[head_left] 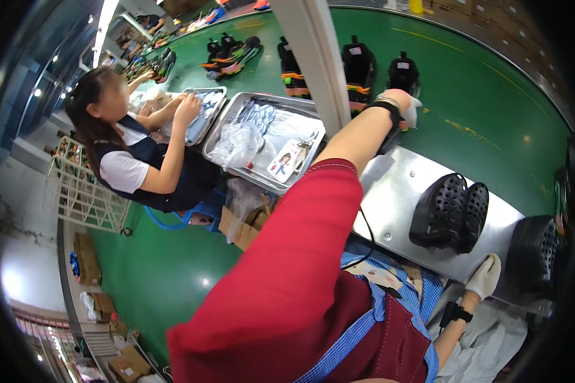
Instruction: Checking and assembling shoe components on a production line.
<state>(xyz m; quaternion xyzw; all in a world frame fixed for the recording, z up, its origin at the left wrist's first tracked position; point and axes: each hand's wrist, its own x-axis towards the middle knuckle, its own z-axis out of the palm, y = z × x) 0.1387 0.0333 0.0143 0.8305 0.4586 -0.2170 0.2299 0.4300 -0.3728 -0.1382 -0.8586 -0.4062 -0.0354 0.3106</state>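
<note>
My left arm, in a red sleeve, stretches out to the green work surface. My left hand [404, 104], partly in a white glove, is beside a black shoe [403, 71] with a tag on it; its fingers are hidden. My right hand [484, 278], in a white glove, rests at the near edge of the metal plate [390, 210], fingers stretched out and nothing seen in them. A pair of black clogs [449, 214] with round holes stands on the plate, just beyond my right hand. More black clogs [535, 252] stand to its right.
Several shoes with coloured soles [233, 54] lie along the green surface. A pale post [310, 57] rises before my left arm. Metal trays [223, 118] with plastic bags stand left. A co-worker [134, 140] handles things there. A cable [369, 236] hangs near my waist.
</note>
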